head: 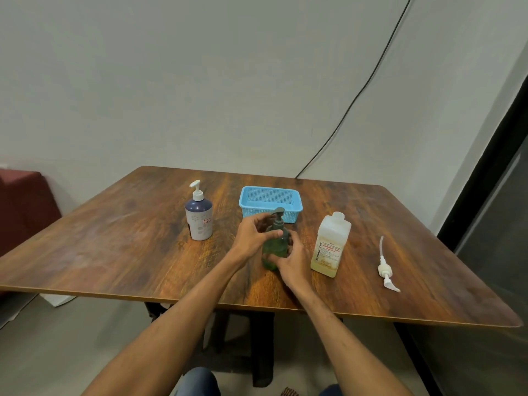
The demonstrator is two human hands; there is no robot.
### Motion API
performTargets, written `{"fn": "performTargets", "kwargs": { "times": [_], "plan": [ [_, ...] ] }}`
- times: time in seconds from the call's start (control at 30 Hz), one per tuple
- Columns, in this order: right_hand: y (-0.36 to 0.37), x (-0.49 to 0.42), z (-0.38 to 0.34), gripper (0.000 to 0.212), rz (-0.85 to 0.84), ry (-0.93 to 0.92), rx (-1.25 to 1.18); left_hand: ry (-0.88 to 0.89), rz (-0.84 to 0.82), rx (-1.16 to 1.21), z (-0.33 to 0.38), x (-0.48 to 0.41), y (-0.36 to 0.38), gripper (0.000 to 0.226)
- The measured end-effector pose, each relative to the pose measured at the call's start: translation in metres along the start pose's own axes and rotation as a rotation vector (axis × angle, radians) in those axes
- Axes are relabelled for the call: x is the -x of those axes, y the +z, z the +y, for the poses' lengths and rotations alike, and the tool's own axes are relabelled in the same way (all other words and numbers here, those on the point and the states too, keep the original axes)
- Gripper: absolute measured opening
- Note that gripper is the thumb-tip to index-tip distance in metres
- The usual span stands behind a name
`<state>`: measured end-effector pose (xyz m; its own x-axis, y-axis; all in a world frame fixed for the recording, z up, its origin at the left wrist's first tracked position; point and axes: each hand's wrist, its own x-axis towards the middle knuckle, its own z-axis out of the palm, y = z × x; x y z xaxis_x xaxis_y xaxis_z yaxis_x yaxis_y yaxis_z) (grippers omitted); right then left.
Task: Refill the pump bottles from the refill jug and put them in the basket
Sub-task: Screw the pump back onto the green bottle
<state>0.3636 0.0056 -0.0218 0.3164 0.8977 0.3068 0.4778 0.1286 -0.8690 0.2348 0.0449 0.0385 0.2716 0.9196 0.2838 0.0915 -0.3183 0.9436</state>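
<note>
A green pump bottle [275, 247] stands upright at the middle of the wooden table [114, 241]. My left hand [254, 235] grips its neck just under the dark pump head. My right hand [294, 262] wraps the bottle's lower body from the right. To the left stands a white and navy pump bottle [199, 217] with a white pump. The refill jug [331, 247], pale with yellowish liquid and a label, stands uncapped to the right. Behind the green bottle sits the empty blue basket [271, 203].
A loose white pump with its tube [385, 270] lies on the table's right side. A black cable [365, 84] runs down the wall behind. A dark red seat [23, 204] is at the left. The table's front edge is close to my body.
</note>
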Motion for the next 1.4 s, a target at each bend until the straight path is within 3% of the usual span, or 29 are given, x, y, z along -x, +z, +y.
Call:
{"fn": "performTargets", "kwargs": {
  "times": [0.17, 0.37, 0.7, 1.07, 1.4],
  "plan": [
    [-0.002, -0.005, -0.010, 0.064, 0.011, 0.026, -0.034, 0.002, 0.018, 0.013, -0.001, 0.001, -0.019, 0.051],
    [0.008, -0.035, -0.043, 0.082, 0.056, 0.013, -0.138, 0.043, 0.161, -0.032, 0.006, -0.018, -0.047, 0.041],
    [0.033, -0.140, -0.089, 0.061, 0.141, -0.011, -0.147, 0.035, 0.326, -0.040, -0.007, -0.079, -0.062, 0.037],
    [0.081, -0.226, -0.054, 0.068, 0.035, 0.119, -0.032, -0.022, 0.414, -0.059, -0.044, -0.130, -0.061, 0.037],
    [0.100, -0.235, -0.024, 0.067, -0.045, 0.237, 0.081, -0.055, 0.376, -0.094, -0.067, -0.131, -0.066, 0.039]
  ]
}}
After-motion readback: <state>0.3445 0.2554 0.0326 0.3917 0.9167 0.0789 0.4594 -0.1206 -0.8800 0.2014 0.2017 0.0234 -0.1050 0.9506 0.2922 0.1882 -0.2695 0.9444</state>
